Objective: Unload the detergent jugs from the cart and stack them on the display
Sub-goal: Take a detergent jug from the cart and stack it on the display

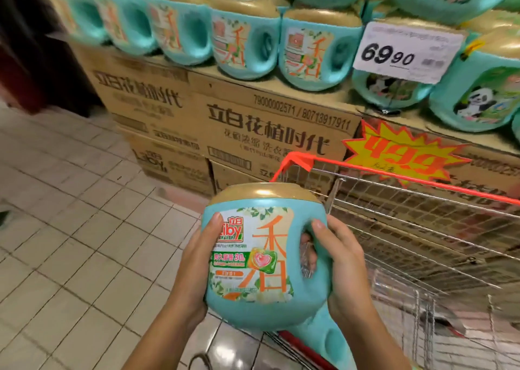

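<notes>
I hold a teal detergent jug with a gold cap upright in front of me, above the cart's near corner. My left hand grips its left side, thumb on the label. My right hand grips the handle, fingers through the opening. Another teal jug lies below it in the wire cart with its red rim. The display of matching jugs stands on stacked cardboard boxes ahead.
A white price card reading 69.90 hangs among the jugs. A yellow starburst sign is fixed to the boxes behind the cart. Panda-label jugs fill the display's right part. Tiled floor lies to the left.
</notes>
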`<state>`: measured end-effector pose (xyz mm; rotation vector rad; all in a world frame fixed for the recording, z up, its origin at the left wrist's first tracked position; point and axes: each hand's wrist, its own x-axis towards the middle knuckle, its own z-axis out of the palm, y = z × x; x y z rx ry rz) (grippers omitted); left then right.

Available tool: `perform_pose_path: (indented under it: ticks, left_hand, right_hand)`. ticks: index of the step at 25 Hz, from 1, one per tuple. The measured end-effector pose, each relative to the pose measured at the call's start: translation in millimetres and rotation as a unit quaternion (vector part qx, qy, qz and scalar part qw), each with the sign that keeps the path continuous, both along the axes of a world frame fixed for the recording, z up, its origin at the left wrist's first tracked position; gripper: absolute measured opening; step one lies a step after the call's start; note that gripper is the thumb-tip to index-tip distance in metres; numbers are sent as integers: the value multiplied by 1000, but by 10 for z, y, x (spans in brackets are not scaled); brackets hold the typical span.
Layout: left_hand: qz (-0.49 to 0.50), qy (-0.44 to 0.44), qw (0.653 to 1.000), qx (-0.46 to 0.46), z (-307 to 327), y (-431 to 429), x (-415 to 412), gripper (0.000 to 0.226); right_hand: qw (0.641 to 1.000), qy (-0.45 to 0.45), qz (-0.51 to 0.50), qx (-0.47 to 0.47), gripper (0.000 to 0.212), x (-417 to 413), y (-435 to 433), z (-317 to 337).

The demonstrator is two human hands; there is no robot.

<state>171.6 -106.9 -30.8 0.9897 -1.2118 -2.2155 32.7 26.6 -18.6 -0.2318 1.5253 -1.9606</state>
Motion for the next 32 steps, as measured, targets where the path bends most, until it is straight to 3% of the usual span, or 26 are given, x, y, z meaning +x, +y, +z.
perform_pose_path:
  ticks: [2, 7, 10, 16, 18, 22, 26, 32]
  left_hand:
    - [22, 1, 1000, 2, 0, -201, 258, 55]
    - [36, 3, 999, -23, 41, -915, 857, 64]
    - [4, 7, 999, -51, 124, -1490, 1225, 62]
    - [-55, 15, 996, -71, 242, -2366, 1480, 90]
    - [-61, 29, 994, -82, 253, -2563, 1386, 101]
    - [-74, 66, 991, -93, 307, -3030, 944, 97]
    - [-99, 115, 983, -105, 497, -3493, 347, 76]
    - [-148, 196, 960, -137, 993, -3922, -585, 76]
  right_hand:
    - [1000, -6, 20, -4, 47, 180, -253, 1]
    - [998, -14, 37, -41, 52, 670, -1021, 24]
    - [999, -7, 8, -48, 42, 1024, -1538, 19]
    - [997, -2, -11, -75, 46, 1345, -2260, 82]
    - [997, 7, -25, -78, 47, 1280, -2439, 134]
    - [994, 32, -72, -82, 40, 963, -2873, 246]
    - [988, 65, -109, -86, 26, 499, -3286, 439]
    - [964, 160, -160, -138, 34, -241, -3605, 1001]
